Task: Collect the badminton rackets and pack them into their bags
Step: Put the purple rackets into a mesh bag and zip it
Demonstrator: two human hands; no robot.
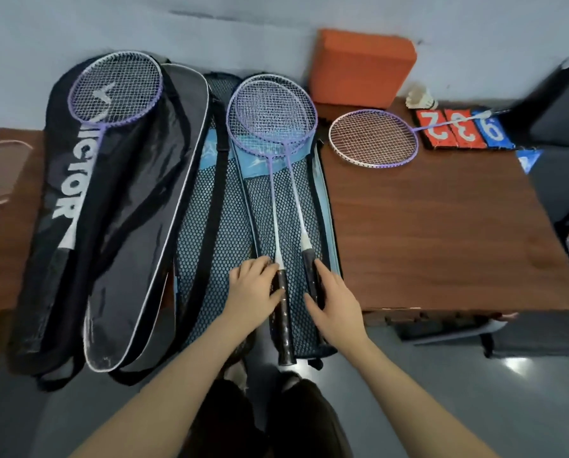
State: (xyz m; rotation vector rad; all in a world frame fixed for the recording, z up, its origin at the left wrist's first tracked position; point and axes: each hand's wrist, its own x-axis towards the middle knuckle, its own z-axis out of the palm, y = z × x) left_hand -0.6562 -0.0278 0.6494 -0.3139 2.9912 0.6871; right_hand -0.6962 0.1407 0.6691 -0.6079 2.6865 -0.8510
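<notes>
The person is laying two purple rackets point(276, 133) side by side on the open blue mesh bag point(210, 226), near the table's point(441, 242) front edge. The left hand point(251, 294) has its fingers curled over one black grip, and the right hand point(334, 302) lies with nearly straight fingers along the other grip. A third racket point(374, 137) waits at the table's far edge, and a fourth point(116, 87) rests on the black Victor bag point(88, 209). Next, probably, the flap must close over the pair
</notes>
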